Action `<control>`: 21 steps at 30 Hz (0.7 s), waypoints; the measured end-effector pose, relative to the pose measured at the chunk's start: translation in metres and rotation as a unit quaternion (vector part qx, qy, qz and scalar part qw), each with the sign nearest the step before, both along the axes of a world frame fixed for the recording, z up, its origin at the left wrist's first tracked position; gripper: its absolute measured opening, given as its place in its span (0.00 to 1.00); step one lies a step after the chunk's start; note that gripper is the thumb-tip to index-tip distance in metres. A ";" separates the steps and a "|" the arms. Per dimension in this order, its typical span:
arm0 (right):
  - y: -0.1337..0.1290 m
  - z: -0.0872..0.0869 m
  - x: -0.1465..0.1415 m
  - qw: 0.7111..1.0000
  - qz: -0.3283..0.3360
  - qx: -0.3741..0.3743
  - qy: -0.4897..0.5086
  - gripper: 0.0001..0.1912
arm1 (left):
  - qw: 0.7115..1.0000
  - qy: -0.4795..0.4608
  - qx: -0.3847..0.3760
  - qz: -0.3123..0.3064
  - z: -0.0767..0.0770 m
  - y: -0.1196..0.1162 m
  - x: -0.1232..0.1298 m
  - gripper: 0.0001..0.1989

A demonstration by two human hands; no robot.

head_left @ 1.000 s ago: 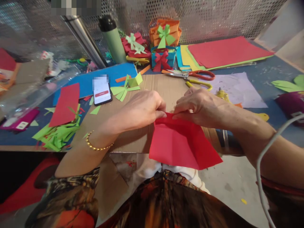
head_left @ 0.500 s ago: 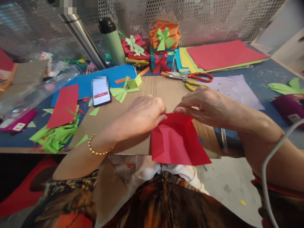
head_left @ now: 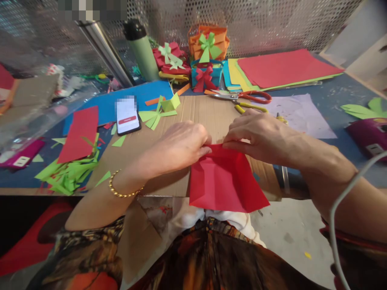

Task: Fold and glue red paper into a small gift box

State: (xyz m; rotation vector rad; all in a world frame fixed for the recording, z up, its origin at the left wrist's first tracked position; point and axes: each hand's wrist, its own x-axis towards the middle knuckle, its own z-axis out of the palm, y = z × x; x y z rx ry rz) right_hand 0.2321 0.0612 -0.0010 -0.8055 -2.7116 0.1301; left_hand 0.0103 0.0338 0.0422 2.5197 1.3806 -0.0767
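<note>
A piece of folded red paper (head_left: pixel 228 185), creased into a shallow box-like form, is held at the front edge of the cardboard sheet (head_left: pixel 208 108), its near edge reaching out past the table. My left hand (head_left: pixel 187 143) pinches the paper's far left corner between thumb and fingers. At the far right corner my right hand (head_left: pixel 255 135) is closed on the same edge, thumb underneath and fingers curled. The fingertips partly hide the far edge. Beyond my right hand lie red-handled scissors (head_left: pixel 255 97) and a yellow-handled tool (head_left: pixel 250 107), partly covered by the hand.
A phone (head_left: pixel 128 117) and green paper scraps (head_left: pixel 68 175) lie to the left. At the back stand a green bottle (head_left: pixel 142 52), an orange paper basket (head_left: pixel 208 42) and a blue one (head_left: pixel 208 74). Coloured sheets (head_left: pixel 287 68) are stacked back right. A white cable (head_left: pixel 335 205) hangs at right.
Both hands keep their pinch on the red paper's far edge. The paper's near side has spread slightly to the left; the view has shifted a little.
</note>
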 end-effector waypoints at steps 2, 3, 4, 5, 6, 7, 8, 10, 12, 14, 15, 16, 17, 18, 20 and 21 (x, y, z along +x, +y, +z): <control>-0.001 0.000 0.000 1.000 0.009 0.008 0.003 0.20 | 0.999 -0.028 -0.020 0.004 0.001 0.002 0.000 0.14; -0.001 0.000 0.000 1.000 0.011 0.014 0.002 0.20 | 0.999 -0.040 -0.026 0.004 0.002 0.003 -0.001 0.15; -0.002 0.000 0.000 1.000 0.013 0.020 -0.001 0.21 | 0.998 -0.048 -0.028 0.002 0.003 0.003 -0.001 0.15; -0.002 0.000 0.000 1.000 0.016 0.026 -0.004 0.21 | 0.998 -0.051 -0.029 0.000 0.003 0.004 -0.001 0.15; -0.003 -0.001 0.000 0.999 0.018 0.030 -0.008 0.21 | 0.998 -0.048 -0.029 0.000 0.004 0.004 -0.001 0.15; -0.003 -0.002 0.000 0.999 0.021 0.034 -0.010 0.21 | 0.999 -0.043 -0.028 -0.002 0.004 0.004 0.000 0.14; -0.004 -0.002 0.001 0.999 0.023 0.035 -0.011 0.21 | 0.999 -0.039 -0.026 -0.004 0.004 0.003 0.000 0.14; -0.005 -0.004 0.001 0.999 0.025 0.034 -0.011 0.21 | 0.999 -0.029 -0.014 -0.014 0.004 0.002 0.000 0.13; -0.005 -0.004 0.002 0.999 0.031 0.034 -0.014 0.21 | 0.999 -0.011 0.011 -0.034 0.003 0.001 0.001 0.15; -0.006 -0.003 0.003 0.998 0.041 0.039 -0.019 0.21 | 0.997 0.018 0.045 -0.059 0.001 0.000 0.001 0.17; -0.006 -0.003 0.003 0.998 0.044 0.041 -0.020 0.21 | 0.995 0.033 0.063 -0.073 0.000 -0.001 0.001 0.17; -0.007 -0.001 0.002 0.998 0.043 0.041 -0.020 0.22 | 0.992 0.044 0.081 -0.086 0.000 -0.002 0.000 0.16; -0.008 0.000 0.002 0.998 0.037 0.037 -0.018 0.22 | 0.989 0.050 0.097 -0.097 0.000 -0.003 0.000 0.17; -0.009 0.002 0.002 0.999 0.029 0.029 -0.014 0.22 | 0.987 0.052 0.111 -0.106 0.000 -0.004 -0.001 0.17; -0.011 0.006 0.001 1.000 0.010 0.003 -0.011 0.21 | 0.984 0.049 0.128 -0.114 0.001 -0.006 -0.001 0.17; -0.011 0.007 0.001 1.000 -0.001 -0.010 -0.014 0.20 | 0.984 0.047 0.130 -0.116 0.002 -0.008 -0.001 0.17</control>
